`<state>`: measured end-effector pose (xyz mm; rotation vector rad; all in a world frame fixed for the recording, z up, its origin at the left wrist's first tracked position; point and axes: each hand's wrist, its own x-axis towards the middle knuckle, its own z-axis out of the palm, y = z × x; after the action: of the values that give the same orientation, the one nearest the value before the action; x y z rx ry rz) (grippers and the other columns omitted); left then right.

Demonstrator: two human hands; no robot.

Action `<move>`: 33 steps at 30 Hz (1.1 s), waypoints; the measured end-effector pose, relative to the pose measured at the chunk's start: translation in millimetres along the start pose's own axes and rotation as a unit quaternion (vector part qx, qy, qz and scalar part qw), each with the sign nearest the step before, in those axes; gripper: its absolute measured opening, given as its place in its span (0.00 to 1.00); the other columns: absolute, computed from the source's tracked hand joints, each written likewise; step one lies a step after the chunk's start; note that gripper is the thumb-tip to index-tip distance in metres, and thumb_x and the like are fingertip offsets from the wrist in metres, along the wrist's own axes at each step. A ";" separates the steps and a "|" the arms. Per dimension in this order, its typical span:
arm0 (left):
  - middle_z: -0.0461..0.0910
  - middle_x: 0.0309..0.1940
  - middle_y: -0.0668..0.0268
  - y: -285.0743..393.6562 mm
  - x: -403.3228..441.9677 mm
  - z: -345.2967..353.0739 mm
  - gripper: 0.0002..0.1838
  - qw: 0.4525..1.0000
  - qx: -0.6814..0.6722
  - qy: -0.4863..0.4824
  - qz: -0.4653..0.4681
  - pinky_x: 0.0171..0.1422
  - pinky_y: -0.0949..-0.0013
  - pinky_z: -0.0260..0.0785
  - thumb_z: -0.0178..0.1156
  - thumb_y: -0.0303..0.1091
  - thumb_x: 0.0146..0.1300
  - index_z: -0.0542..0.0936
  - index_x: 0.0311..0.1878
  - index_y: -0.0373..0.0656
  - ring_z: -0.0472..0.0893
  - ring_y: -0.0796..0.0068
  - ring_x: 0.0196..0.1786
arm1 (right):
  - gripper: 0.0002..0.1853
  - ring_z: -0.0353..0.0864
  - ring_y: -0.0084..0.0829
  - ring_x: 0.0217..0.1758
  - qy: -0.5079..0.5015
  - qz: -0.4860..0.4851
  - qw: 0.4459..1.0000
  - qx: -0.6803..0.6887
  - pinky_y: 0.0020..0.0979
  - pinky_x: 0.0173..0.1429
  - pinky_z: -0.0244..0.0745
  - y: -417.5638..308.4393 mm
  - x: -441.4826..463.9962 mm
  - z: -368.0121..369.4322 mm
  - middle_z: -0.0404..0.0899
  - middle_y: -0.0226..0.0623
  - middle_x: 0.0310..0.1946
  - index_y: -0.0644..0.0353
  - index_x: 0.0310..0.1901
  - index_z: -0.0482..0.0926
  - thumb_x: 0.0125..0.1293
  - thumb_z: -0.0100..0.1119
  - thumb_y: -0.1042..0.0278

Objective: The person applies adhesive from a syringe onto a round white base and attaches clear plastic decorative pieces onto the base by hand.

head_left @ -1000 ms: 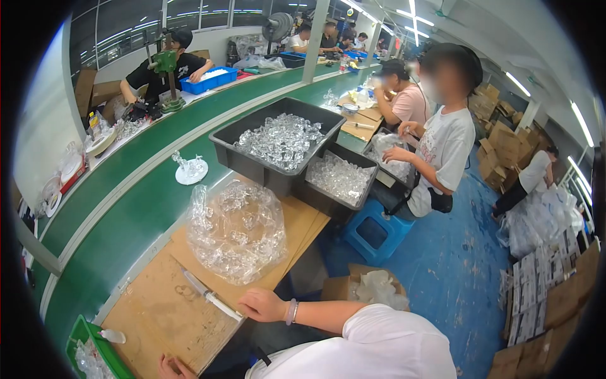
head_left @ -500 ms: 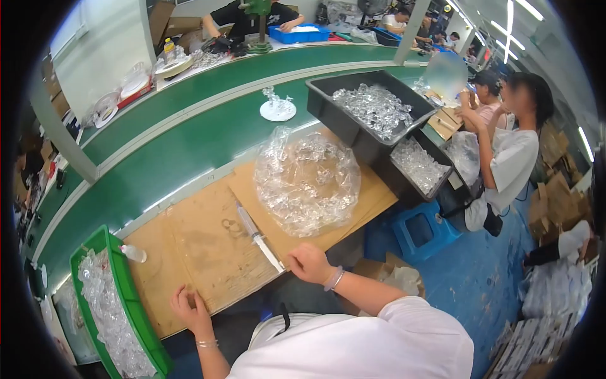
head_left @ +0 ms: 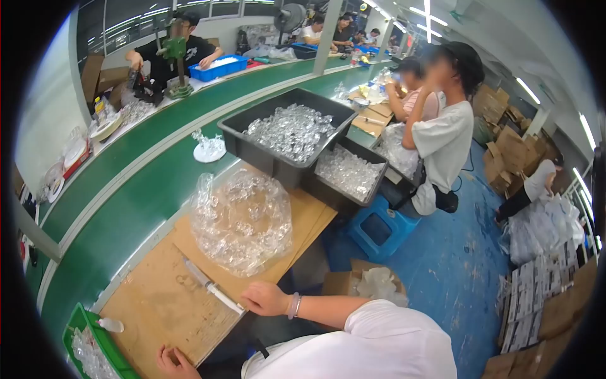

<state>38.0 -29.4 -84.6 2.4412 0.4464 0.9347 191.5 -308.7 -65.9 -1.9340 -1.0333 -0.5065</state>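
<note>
My left hand (head_left: pixel 177 363) rests at the near edge of the cardboard-covered worktop (head_left: pixel 158 316), fingers loosely bent and apart, holding nothing. My right hand (head_left: pixel 265 299) lies at the front edge with its fingers curled in; nothing shows in it. Just left of it is a slim tool (head_left: pixel 211 285) that looks like a syringe, grey in front and white behind. Beyond lies a clear plastic bag (head_left: pixel 243 221) spread in a ring, with clear pieces in it. A small white bottle (head_left: pixel 111 324) lies by the green bin (head_left: pixel 79 316) of clear wrapped pieces.
Two black bins (head_left: pixel 297 170) of clear pieces stand at the back right. A white disc with clear parts (head_left: pixel 209 150) sits on the green conveyor (head_left: pixel 151 183). A blue stool (head_left: pixel 379 227) and an open carton (head_left: pixel 341 284) are on the floor. Co-workers sit nearby.
The view has swung to the right, so the worktop and bins appear further left. Both hands keep about the same places at the table edge.
</note>
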 end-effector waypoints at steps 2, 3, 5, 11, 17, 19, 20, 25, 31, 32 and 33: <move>0.75 0.35 0.51 0.0 -0.3 2.0 0.14 1.000 -0.018 0.017 -0.012 0.39 0.68 0.70 0.57 0.32 0.58 0.73 0.41 0.29 0.75 0.63 0.34 | 0.07 0.72 0.40 0.29 -0.019 0.016 1.000 -0.004 0.34 0.33 0.68 1.1 -3.6 -1.1 0.71 0.40 0.24 0.61 0.34 0.73 0.52 0.56 0.73; 0.75 0.35 0.51 -2.5 -1.9 4.5 0.14 1.000 -0.022 0.016 -0.010 0.39 0.68 0.70 0.57 0.32 0.58 0.73 0.41 0.29 0.75 0.63 0.34 | 0.07 0.72 0.41 0.31 -0.042 0.033 0.999 0.003 0.35 0.36 0.69 0.9 -5.5 0.0 0.72 0.42 0.26 0.62 0.35 0.73 0.54 0.55 0.73; 0.75 0.35 0.51 -9.3 -3.8 5.6 0.14 0.998 -0.040 -0.004 -0.040 0.40 0.69 0.70 0.56 0.32 0.59 0.72 0.41 0.30 0.75 0.63 0.35 | 0.07 0.72 0.41 0.31 -0.038 0.031 0.999 0.003 0.35 0.36 0.69 3.2 -7.2 2.1 0.72 0.42 0.26 0.61 0.35 0.73 0.53 0.55 0.73; 0.75 0.37 0.52 6.2 -1.2 0.6 0.13 0.994 -0.046 -0.022 -0.098 0.45 0.68 0.68 0.54 0.32 0.60 0.72 0.42 0.31 0.76 0.63 0.39 | 0.07 0.72 0.41 0.31 -0.021 0.008 1.000 0.008 0.35 0.36 0.68 3.9 -6.1 3.7 0.72 0.41 0.26 0.61 0.35 0.73 0.52 0.56 0.74; 0.76 0.34 0.54 3.2 0.8 1.0 0.14 1.000 0.007 -0.008 -0.005 0.47 0.66 0.68 0.55 0.33 0.59 0.72 0.41 0.30 0.76 0.59 0.38 | 0.08 0.72 0.40 0.30 -0.030 0.013 0.999 0.005 0.34 0.35 0.68 1.8 -3.7 1.2 0.72 0.40 0.24 0.61 0.35 0.74 0.52 0.56 0.73; 0.72 0.42 0.52 1.2 -0.3 -1.5 0.18 0.998 0.006 -0.052 -0.045 0.49 0.63 0.67 0.56 0.34 0.59 0.70 0.47 0.31 0.74 0.58 0.41 | 0.07 0.72 0.40 0.28 -0.027 0.015 0.999 -0.011 0.34 0.33 0.68 2.2 -4.0 1.8 0.71 0.39 0.23 0.60 0.34 0.74 0.51 0.56 0.73; 0.72 0.43 0.53 1.1 -1.5 -2.6 0.12 0.998 0.007 -0.032 -0.048 0.49 0.63 0.65 0.55 0.29 0.57 0.71 0.41 0.32 0.72 0.58 0.44 | 0.06 0.72 0.39 0.26 -0.006 0.009 1.000 -0.015 0.34 0.31 0.67 4.0 -4.7 4.3 0.72 0.37 0.22 0.59 0.32 0.74 0.50 0.57 0.74; 0.73 0.33 0.55 14.3 3.0 -0.1 0.07 0.997 -0.017 0.051 -0.053 0.42 0.61 0.63 0.54 0.22 0.48 0.73 0.33 0.36 0.72 0.57 0.37 | 0.04 0.70 0.41 0.25 -0.078 0.042 0.995 -0.042 0.38 0.28 0.63 8.6 -9.4 5.6 0.68 0.40 0.19 0.57 0.26 0.72 0.51 0.56 0.70; 0.75 0.30 0.59 20.7 6.3 -1.6 0.09 0.995 0.060 0.067 -0.047 0.41 0.61 0.64 0.56 0.25 0.46 0.73 0.34 0.41 0.73 0.58 0.36 | 0.03 0.64 0.34 0.18 -0.008 -0.013 0.999 -0.043 0.32 0.23 0.58 13.9 -9.4 8.9 0.65 0.37 0.18 0.60 0.28 0.71 0.52 0.52 0.79; 0.75 0.30 0.59 18.3 5.8 -1.3 0.09 0.995 0.056 0.076 -0.037 0.42 0.61 0.64 0.56 0.26 0.47 0.73 0.34 0.41 0.74 0.58 0.36 | 0.03 0.63 0.34 0.18 -0.014 -0.006 0.999 -0.041 0.31 0.23 0.57 13.8 -9.8 8.6 0.64 0.37 0.18 0.61 0.28 0.70 0.52 0.52 0.80; 0.75 0.30 0.60 19.7 6.6 -2.2 0.08 0.996 0.039 0.063 -0.052 0.43 0.61 0.65 0.57 0.26 0.47 0.73 0.33 0.41 0.74 0.59 0.37 | 0.03 0.63 0.33 0.19 -0.013 -0.015 0.999 -0.039 0.31 0.23 0.57 14.0 -9.0 7.6 0.64 0.37 0.19 0.61 0.29 0.70 0.52 0.51 0.80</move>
<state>43.7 -42.0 -68.9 2.4111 0.6608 1.0484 197.4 -310.5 -83.0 -2.0009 -1.0747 -0.5487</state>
